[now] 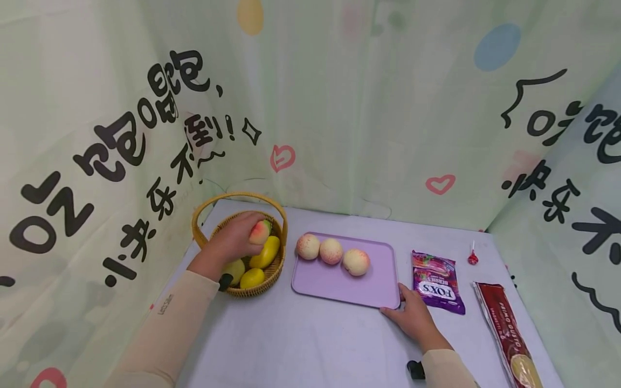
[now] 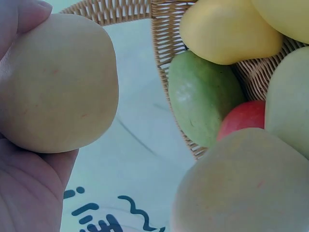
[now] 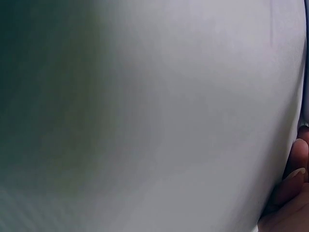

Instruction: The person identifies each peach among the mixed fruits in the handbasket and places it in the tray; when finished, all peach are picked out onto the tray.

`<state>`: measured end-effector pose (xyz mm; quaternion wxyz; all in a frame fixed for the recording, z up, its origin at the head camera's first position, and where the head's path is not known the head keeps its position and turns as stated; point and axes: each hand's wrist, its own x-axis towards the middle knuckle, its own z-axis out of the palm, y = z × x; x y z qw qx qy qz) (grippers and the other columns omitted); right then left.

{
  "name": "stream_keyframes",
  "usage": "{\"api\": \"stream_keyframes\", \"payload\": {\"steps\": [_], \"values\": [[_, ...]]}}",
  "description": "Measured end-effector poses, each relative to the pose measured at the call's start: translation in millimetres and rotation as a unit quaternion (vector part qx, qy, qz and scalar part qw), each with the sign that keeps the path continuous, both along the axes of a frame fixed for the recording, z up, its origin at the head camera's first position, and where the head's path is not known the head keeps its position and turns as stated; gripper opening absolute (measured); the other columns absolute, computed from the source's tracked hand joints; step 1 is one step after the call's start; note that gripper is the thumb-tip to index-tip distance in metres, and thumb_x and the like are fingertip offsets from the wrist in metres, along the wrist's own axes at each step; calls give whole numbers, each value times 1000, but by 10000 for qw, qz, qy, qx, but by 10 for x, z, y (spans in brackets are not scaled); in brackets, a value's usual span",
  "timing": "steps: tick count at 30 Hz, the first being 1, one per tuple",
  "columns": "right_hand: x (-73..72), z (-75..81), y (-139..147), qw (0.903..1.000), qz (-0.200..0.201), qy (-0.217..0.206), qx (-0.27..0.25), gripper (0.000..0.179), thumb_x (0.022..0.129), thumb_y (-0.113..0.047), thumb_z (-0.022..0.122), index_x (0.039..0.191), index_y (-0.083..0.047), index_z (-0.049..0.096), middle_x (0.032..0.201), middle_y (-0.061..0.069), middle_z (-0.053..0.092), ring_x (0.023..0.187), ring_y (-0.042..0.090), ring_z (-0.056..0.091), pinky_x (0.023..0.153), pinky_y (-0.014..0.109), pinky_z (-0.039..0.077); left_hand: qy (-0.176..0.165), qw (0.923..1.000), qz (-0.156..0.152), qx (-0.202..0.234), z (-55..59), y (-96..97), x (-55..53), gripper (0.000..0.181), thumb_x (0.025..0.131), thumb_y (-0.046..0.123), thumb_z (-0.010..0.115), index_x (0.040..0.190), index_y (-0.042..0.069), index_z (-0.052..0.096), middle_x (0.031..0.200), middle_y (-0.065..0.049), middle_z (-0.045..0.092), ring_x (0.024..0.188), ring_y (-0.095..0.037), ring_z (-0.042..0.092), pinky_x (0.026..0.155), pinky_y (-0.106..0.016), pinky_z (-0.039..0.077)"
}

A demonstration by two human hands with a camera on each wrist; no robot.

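Note:
My left hand (image 1: 235, 237) grips a peach (image 1: 260, 233), pale with a red blush, over the wicker basket (image 1: 277, 272). The left wrist view shows the pale side of this peach (image 2: 60, 84) between thumb and fingers, next to the basket's rim. In the basket lie a yellow mango (image 1: 266, 252), a lemon (image 1: 252, 278), a green mango (image 2: 203, 96) and part of a red fruit (image 2: 244, 119). My right hand (image 1: 416, 319) holds the near right corner of the purple tray (image 1: 339, 288), thumb along the front edge and fingers at the side. Three peaches (image 1: 331, 251) sit along the tray's far left part.
Right of the tray lie a purple Fox's candy bag (image 1: 438, 282), a red lollipop (image 1: 473, 258) and a long red spaghetti packet (image 1: 509, 334). The basket's tall handle (image 1: 237, 194) arches above its rim. A printed curtain (image 1: 339, 108) encloses the white table (image 1: 291, 345).

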<state>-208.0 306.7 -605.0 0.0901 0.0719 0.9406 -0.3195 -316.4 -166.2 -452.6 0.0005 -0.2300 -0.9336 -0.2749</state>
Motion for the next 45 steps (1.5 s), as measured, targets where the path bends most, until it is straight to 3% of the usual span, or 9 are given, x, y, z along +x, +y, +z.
{"api": "stream_keyframes", "payload": {"steps": [12,21,32,45], "values": [[-7,1,10,10000,65,68,-17,106,85,-50,81,156,8,29,134,27,53,117,37,53,106,62,44,65,9999,-102,-74,88,77,102,68,83,14,76,147,10,52,153,-9,50,141,-30,46,117,-50,40],[-11,-25,13,10000,52,54,-13,104,85,-48,81,156,7,29,133,26,53,117,37,53,106,62,44,164,9996,-207,84,69,140,134,65,83,11,77,144,11,54,150,-7,52,137,-27,50,115,-47,43],[-10,-19,12,9999,57,84,11,103,85,-47,81,156,8,29,133,26,54,119,38,54,107,62,43,518,9976,-317,329,43,264,205,58,80,11,77,136,9,59,141,-6,57,129,-26,55,110,-44,49],[-17,-28,-1,10000,-7,9,-63,104,85,-47,81,157,7,28,137,27,52,125,41,51,111,64,40,260,9966,-516,594,33,446,310,64,82,13,80,142,12,56,146,-6,54,128,-24,56,106,-43,52]]}}
